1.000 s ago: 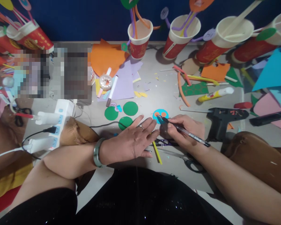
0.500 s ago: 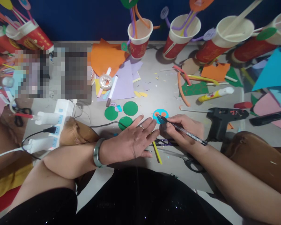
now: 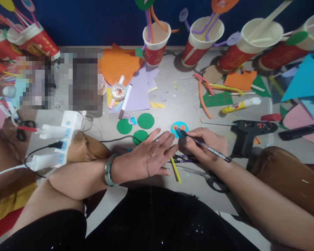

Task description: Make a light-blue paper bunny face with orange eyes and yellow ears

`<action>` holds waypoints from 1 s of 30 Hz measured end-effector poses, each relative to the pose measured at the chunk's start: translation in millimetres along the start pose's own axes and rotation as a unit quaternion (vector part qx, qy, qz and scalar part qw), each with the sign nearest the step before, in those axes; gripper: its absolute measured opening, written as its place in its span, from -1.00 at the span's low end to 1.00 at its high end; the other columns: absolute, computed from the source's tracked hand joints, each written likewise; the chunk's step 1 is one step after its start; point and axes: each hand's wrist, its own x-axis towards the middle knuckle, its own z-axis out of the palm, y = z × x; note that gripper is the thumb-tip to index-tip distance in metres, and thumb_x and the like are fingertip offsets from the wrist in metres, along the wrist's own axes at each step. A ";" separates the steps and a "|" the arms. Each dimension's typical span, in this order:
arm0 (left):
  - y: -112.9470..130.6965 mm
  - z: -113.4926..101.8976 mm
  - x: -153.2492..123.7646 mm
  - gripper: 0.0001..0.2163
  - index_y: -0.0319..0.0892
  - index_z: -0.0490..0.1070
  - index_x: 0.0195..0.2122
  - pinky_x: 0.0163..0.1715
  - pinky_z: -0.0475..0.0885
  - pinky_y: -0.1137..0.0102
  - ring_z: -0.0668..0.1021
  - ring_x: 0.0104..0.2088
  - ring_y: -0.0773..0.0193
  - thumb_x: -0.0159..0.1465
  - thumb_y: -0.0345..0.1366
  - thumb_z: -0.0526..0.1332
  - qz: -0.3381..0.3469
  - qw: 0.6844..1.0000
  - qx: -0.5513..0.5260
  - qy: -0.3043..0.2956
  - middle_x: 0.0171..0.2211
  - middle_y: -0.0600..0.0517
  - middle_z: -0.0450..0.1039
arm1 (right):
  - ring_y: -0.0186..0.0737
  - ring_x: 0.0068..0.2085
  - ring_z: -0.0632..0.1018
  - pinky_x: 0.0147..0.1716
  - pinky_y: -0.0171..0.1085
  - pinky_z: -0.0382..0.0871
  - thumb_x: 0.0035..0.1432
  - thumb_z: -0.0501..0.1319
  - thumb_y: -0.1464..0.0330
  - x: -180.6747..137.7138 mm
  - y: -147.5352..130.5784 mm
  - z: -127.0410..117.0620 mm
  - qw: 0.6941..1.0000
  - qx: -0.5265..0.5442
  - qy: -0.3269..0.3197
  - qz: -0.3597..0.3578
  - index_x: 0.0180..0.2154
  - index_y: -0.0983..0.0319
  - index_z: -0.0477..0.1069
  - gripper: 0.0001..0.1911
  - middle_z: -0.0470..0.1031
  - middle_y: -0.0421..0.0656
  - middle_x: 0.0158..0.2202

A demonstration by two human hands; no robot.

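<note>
One blue paper disc (image 3: 179,124) lies on the tabletop (image 3: 170,111), likely light and flimsy, best held by its rim; the right hand (image 3: 206,142) pinches a pen (image 3: 211,150) in its grip, the left hand (image 3: 146,157) lies spread.

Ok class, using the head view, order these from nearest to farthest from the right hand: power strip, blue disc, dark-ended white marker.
From the right hand:
1. Blue disc, just left.
2. Dark-ended white marker, farther left, toward the wall.
3. Power strip, far left.
</note>
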 end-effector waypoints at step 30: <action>1.3 1.9 0.5 -0.18 -0.38 0.20 0.39 0.43 0.09 -0.09 0.29 0.38 -0.19 0.33 0.18 0.27 0.003 0.999 0.035 0.003 0.39 -0.40 0.23 | -0.22 -0.52 0.59 -0.47 -0.24 0.52 0.28 0.27 0.22 -1.5 3.2 -0.5 1.000 -0.007 -0.009 -0.009 -0.21 0.06 0.52 -0.90 0.62 -0.23 -0.44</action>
